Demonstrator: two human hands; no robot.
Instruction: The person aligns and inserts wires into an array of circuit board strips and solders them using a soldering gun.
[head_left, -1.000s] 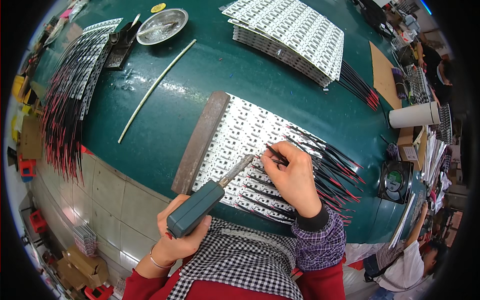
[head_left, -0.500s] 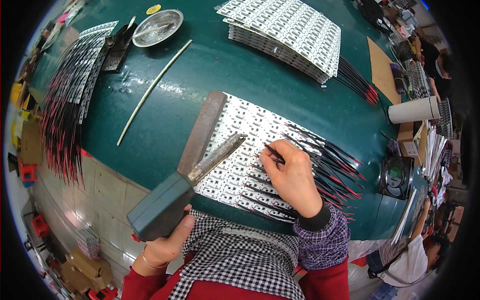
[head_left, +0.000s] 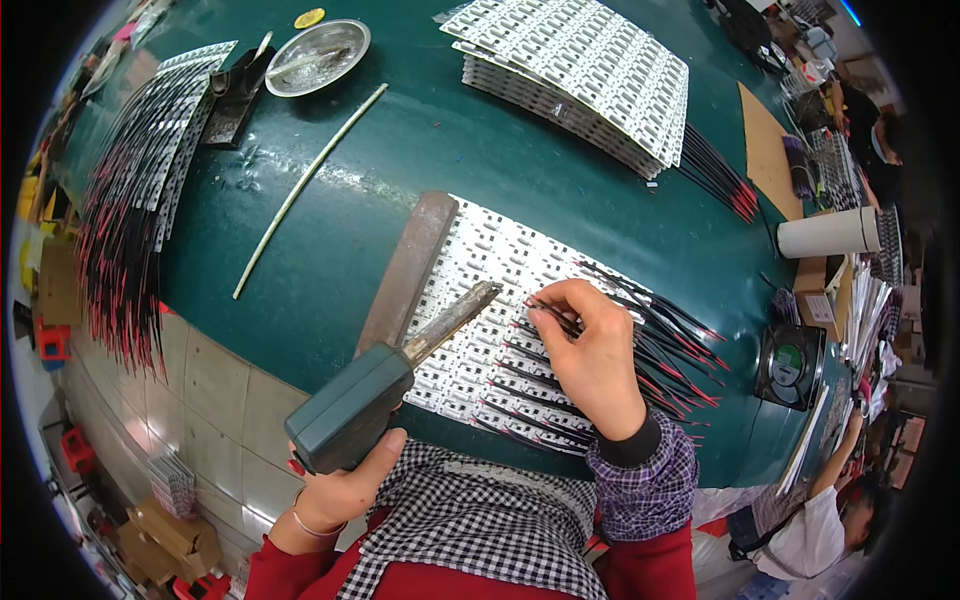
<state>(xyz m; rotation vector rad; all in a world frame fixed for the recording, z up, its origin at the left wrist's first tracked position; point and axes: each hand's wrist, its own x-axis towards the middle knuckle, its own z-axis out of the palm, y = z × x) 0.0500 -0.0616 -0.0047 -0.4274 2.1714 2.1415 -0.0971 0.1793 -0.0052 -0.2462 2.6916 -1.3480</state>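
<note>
My left hand (head_left: 345, 495) is closed round the handle of a soldering gun (head_left: 350, 405) with a dark green body and a worn metal barrel. The barrel's tip is over a white circuit board panel (head_left: 475, 250), a little left of my right fingertips. My right hand (head_left: 600, 360) pinches a thin black wire (head_left: 556, 314) at the panel's surface. Black wires with red ends (head_left: 670, 340) fan out from the panel's right part, some hidden under my right hand. A rusty metal bar (head_left: 408, 270) lies along the panel's left edge.
A tall stack of white panels (head_left: 580, 70) stands at the back. Wired panels (head_left: 185, 130) hang over the table's left edge. A metal dish (head_left: 318, 60), a pale stick (head_left: 310, 185), a small fan (head_left: 790, 365) and a white cylinder (head_left: 828, 232) are on the green table. Another person (head_left: 815, 535) is at the right.
My left hand has brought the soldering gun slightly to the right, its tip now closer to my right fingertips. My right hand stays over the panel with only a small shift.
</note>
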